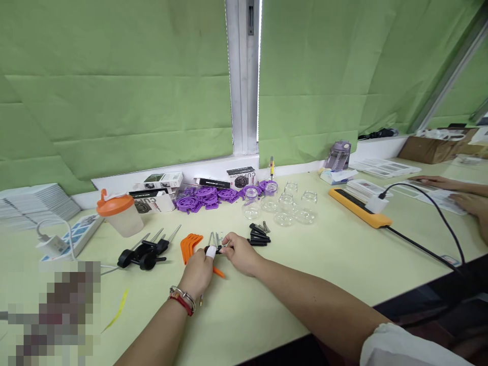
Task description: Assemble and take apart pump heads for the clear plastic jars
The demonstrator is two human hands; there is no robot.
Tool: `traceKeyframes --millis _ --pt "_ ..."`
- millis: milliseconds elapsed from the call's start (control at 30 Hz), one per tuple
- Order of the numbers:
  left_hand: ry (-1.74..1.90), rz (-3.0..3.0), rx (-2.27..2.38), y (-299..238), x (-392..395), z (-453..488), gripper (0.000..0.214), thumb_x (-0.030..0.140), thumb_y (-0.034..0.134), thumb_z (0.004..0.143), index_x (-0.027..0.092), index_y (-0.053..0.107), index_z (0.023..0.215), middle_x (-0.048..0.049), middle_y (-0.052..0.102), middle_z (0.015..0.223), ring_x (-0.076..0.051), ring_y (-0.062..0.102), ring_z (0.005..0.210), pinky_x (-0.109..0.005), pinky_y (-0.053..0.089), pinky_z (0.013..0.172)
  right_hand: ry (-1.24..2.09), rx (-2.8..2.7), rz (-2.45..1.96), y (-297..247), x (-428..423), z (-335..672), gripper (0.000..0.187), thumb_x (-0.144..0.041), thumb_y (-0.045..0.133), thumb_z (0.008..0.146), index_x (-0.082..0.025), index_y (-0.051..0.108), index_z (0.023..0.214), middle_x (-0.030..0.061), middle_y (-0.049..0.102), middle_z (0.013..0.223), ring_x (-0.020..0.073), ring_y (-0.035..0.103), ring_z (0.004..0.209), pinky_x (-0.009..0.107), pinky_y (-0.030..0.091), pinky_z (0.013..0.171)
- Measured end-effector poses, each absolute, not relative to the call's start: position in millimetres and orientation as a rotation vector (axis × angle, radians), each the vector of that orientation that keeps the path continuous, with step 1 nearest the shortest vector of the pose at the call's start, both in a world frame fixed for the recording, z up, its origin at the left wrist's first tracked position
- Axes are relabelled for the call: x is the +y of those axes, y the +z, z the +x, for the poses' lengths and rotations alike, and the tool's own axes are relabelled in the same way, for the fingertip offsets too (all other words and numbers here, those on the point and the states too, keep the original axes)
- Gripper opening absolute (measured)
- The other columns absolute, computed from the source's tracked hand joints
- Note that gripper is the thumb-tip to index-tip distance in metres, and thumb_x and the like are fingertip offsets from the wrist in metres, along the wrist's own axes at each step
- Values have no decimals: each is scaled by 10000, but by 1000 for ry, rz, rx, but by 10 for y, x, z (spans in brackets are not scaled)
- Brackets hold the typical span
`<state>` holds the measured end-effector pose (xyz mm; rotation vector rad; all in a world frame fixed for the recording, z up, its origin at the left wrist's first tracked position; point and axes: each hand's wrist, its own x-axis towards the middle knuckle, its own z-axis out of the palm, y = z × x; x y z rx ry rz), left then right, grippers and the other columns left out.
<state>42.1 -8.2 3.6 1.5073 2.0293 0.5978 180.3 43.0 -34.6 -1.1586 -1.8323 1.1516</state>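
Note:
My left hand (198,269) is closed around a small part, with a black end (218,249) showing by the thumb. An orange plastic strip (218,272) sticks out below that hand; whether it is held or lies on the table I cannot tell. Against the black end, my right hand (241,255) pinches something too small to name. Thin metal rods (213,238) stand out just behind the fingers. Several orange angled plastic pieces (189,246) lie beside my left hand. Right of my right hand are black handle-like pieces (258,236) and small springs (266,226).
Black parts with metal rods (144,254) lie left, near an orange-lidded cup (121,213). Purple plastic parts (208,197), cartons (241,178) and clear jars (285,211) line the back. A yellow power strip (358,207) and another person's hands (467,203) are right.

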Motion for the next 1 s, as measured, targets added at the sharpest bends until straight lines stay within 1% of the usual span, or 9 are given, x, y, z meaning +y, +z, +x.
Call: traceKeyframes --millis 167,267,400,467,767,867,1000 --pt "597 1491 2028 28 -79 414 377 449 304 871 147 530 871 -58 545 631 -215 535 559 -334 379 537 1147 -1832 -1161 -324 420 1804 148 -215 547 794 -209 502 935 -38 538 677 105 459 567 222 336 533" --pt "605 1475 2030 17 -72 411 384 447 321 863 133 543 879 -56 544 624 -214 532 554 -337 382 534 1169 -1829 -1170 -315 413 1807 130 -226 540 802 -206 506 925 -37 540 679 102 451 554 219 326 518" --pt "600 1465 2046 11 -65 408 364 426 333 860 132 546 875 -69 563 639 -217 537 563 -337 379 525 1135 -1839 -1141 -314 409 1815 167 -227 546 796 -215 491 954 -45 537 666 104 461 559 219 331 530" --pt "608 1468 2048 7 -61 405 357 424 339 858 135 547 867 -75 570 650 -221 543 573 -338 384 528 1140 -1838 -1145 -313 407 1815 144 -224 544 793 -213 493 927 -42 538 672 103 458 559 220 335 532" --pt "591 1504 2037 13 -62 405 368 431 294 875 145 526 853 -73 556 670 -235 562 623 -342 393 564 1124 -1831 -1177 -304 400 1808 141 -223 552 785 -207 496 912 -30 550 691 114 478 595 231 350 559" --pt "597 1487 2034 -3 -63 398 356 424 293 877 151 520 853 -69 557 675 -228 559 619 -336 387 564 1097 -1833 -1176 -331 414 1806 167 -229 564 779 -209 495 930 -32 553 688 116 484 606 235 353 575" --pt "588 1477 2041 -15 -65 393 349 416 302 877 143 518 857 -71 561 676 -217 548 597 -335 379 555 1104 -1834 -1168 -352 425 1801 145 -232 560 782 -211 494 908 -33 559 687 114 474 598 234 347 572"
